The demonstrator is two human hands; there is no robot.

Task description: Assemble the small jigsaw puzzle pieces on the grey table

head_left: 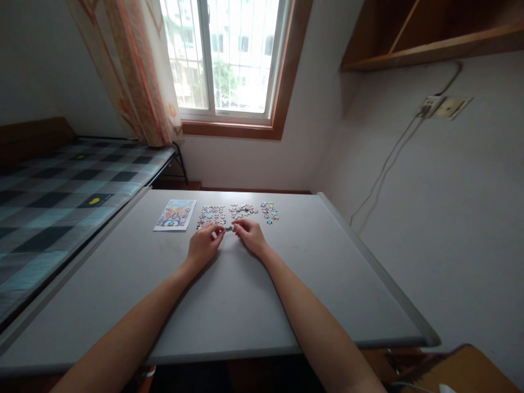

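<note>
Puzzle piece (228, 228), small and dark, sits low over the grey counter (319, 273), pinched between the fingertips of both hands. It is too small to tell whether it is one piece or two joined. The left hand (204, 243) is curled with thumb and forefinger closed on the piece's left side. The right hand (250, 234) meets it from the other side, fingers bent and closed on the same spot, with the wrist resting on the counter.

Just beyond the hands lie three loose heaps of pieces in a row: a left heap (210, 214), a middle heap (243, 209) and a right heap (269, 212), each a little apart from the next. Left of them a colourful picture card (175, 214) lies flat. Nothing lies between the hands and the heaps.

A bed (49, 202) with a checked cover runs along the counter's left edge. Behind it are a patterned curtain (139, 71) and a window (229, 54). On the right wall a wooden shelf (429, 33) hangs above a socket (448, 106), with a cable (385, 169) trailing down.
</note>
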